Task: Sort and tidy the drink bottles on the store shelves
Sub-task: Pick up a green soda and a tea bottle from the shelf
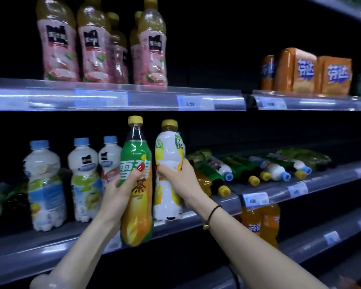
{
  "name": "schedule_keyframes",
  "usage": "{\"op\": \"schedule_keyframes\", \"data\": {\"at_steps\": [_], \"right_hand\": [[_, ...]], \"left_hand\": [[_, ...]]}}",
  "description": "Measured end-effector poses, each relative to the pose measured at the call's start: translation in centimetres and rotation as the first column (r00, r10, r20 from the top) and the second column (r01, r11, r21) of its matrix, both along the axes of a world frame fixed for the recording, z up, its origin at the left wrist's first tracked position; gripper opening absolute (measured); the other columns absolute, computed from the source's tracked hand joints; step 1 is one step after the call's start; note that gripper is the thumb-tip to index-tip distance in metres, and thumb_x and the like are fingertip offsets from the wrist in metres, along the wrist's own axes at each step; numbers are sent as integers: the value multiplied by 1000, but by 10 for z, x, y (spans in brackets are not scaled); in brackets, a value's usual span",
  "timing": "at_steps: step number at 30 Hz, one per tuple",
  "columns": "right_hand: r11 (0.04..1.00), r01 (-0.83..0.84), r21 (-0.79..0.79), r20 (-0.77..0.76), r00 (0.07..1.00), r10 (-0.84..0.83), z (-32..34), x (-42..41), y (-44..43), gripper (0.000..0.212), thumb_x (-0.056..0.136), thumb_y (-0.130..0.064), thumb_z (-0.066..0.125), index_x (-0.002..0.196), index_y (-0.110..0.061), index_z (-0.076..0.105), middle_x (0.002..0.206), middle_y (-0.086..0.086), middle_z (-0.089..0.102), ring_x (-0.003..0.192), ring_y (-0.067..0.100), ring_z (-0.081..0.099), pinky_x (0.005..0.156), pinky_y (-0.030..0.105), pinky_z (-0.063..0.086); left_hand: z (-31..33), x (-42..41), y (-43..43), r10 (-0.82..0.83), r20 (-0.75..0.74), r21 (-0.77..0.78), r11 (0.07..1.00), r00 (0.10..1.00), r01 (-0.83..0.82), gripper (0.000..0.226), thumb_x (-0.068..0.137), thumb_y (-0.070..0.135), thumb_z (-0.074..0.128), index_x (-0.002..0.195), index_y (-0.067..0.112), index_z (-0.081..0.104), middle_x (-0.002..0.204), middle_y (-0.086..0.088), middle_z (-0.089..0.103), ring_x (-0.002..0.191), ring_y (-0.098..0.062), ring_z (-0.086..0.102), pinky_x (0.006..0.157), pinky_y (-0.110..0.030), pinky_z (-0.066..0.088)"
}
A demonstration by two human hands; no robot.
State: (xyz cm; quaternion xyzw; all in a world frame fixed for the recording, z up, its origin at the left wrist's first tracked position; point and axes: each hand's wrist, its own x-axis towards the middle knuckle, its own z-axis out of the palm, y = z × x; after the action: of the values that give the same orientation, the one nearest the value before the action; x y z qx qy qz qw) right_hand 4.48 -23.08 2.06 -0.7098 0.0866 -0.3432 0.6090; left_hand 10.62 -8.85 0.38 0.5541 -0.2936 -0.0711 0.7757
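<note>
1. At the middle shelf (19,245), front edge: both hands loaded, one bottle each, both upright, caps up.
2. Grip, left hand (121,192): fingers and thumb wrapped round the waist of the green-and-orange bottle (136,159). Its base hangs in front of and below the shelf lip, unsupported.
3. Grip, right hand (180,178): closed round the middle of the white-and-yellow bottle (168,151). Its base is level with the shelf's front rail; I cannot tell whether it rests there or hangs just clear.
4. The two held bottles are just beside each other, nearly touching at the shoulders.
5. Surroundings: blue-capped white bottles (45,184) stand just to the left of my left hand. A heap of fallen bottles (248,170) lies on the same shelf to the right, caps toward the front.
6. Risk A: the sleeves look glossy. With one hand at the waist, a slip would drop the green-and-orange bottle straight past the shelf.
7. Risk B: pushing it in leftward could clip the nearest standing bottle and topple the row.
8. Risk C: setting the white-and-yellow bottle on the rail, not behind it, would likely tip it outward.
9. Risk D: the right hand works near the fallen bottles; a nudge could roll one off the front.
</note>
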Motion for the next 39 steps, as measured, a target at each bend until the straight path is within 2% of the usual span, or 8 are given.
{"op": "schedule_keyframes", "data": {"at_steps": [5,9,16,21,27,31,35,39], "right_hand": [[995,65,73,20,998,-67,-26,-51,-38,62,58,-38,77,111,-19,51,107,4,68,93,19,69,82,41,58],[993,110,39,15,994,-111,-34,-106,-86,42,74,-39,75,109,-24,56,105,-2,70,92,13,70,77,31,58],[976,218,11,46,975,-218,-32,-202,-207,43,86,-36,66,123,-16,57,115,4,70,104,22,67,92,46,53],[972,236,20,32,971,-236,-34,-269,-328,46,84,-34,70,122,-16,51,110,5,71,93,21,71,80,42,59],[970,243,7,14,970,-243,-29,-327,-462,44,81,-34,72,116,-19,49,112,5,68,95,18,70,80,42,59],[973,230,6,34,973,-230,-20,-344,-536,44,81,-33,73,114,-17,49,112,6,66,95,19,70,79,41,59],[966,256,-28,98,963,-253,-14,-348,-592,38,81,-32,73,110,-20,51,109,3,67,96,17,68,79,36,59],[964,262,-40,154,955,-253,-13,-351,-652,35,82,-32,72,108,-22,51,108,0,66,95,13,68,75,30,58]], "left_hand": [[-23,-36,-47,-128,-17,3,992,992,128,50,49,52,72,81,14,72,75,-7,75,60,-17,69,53,-28,56],[-30,-75,-104,-241,-15,-1,971,971,241,51,50,50,74,84,12,71,76,-8,75,63,-19,70,52,-28,56],[-20,-152,-244,-366,45,24,931,930,365,57,52,51,74,97,18,68,90,-5,76,80,-22,73,64,-32,57],[-28,-215,-373,-354,22,-24,935,935,354,52,56,47,73,96,15,69,89,-5,76,78,-20,73,59,-27,57],[-27,-271,-512,-322,-25,-36,946,946,321,27,76,27,72,101,16,68,90,-5,76,81,-23,72,67,-33,58],[-16,-292,-584,-294,-20,-28,956,956,294,31,78,27,72,105,11,67,96,-8,75,88,-24,72,77,-37,58],[-10,-297,-640,-269,1,-24,963,963,269,18,77,29,73,92,20,68,82,2,76,75,-14,73,59,-24,56],[-6,-302,-696,-229,39,12,973,973,229,17,76,32,74,89,24,66,82,1,76,74,-16,73,59,-26,57]]}}
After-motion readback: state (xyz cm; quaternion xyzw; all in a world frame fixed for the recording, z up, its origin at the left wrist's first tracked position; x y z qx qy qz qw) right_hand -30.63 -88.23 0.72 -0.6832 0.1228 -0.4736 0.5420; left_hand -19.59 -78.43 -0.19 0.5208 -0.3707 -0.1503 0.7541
